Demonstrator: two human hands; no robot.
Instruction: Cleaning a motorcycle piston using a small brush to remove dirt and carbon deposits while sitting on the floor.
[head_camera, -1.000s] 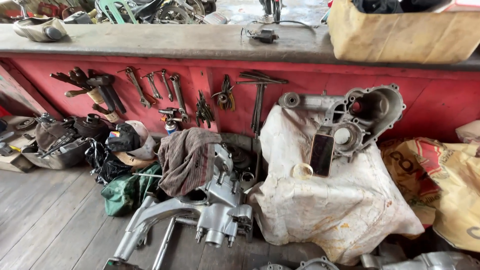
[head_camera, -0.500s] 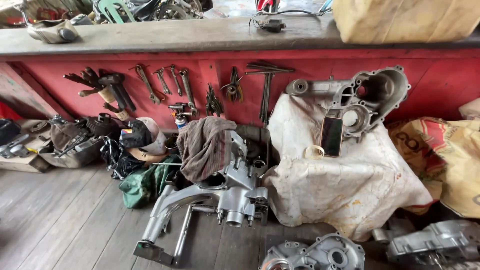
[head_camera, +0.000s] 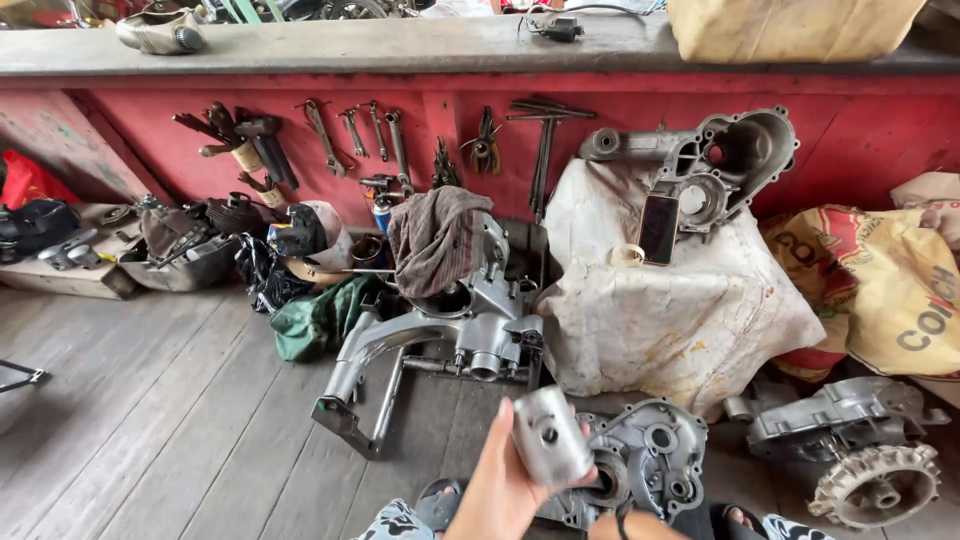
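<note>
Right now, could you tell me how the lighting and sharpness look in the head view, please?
Head view: soft, even daylight with faint shadows; the red wall and hanging tools are sharp; mild glare on the metal cylinder held by the left hand; slight wide-angle bending of the shelf edge; the hand is cut off at the bottom.

Hands in view: one hand (head_camera: 495, 490) for certain, wrapped around the piston; a second forearm shows at the bottom edge, its hand hidden
Pistons: one, a grey metal piston (head_camera: 548, 437)
Engine case halves: four, namely one case (head_camera: 735, 160) propped on the white cloth, one case (head_camera: 640, 465) on the floor by the hand, one assembly (head_camera: 470, 320) under the rag, one cover (head_camera: 835, 410) at the right
Toothed flywheels: one flywheel (head_camera: 878, 485)
Phones: one phone (head_camera: 658, 228)
Tape rolls: one roll (head_camera: 627, 255)
Rags: one brown rag (head_camera: 438, 235)
Printed sacks: one sack (head_camera: 880, 280)
Hanging wrenches: about four wrenches (head_camera: 355, 130); the other tools are too crowded to count
</note>
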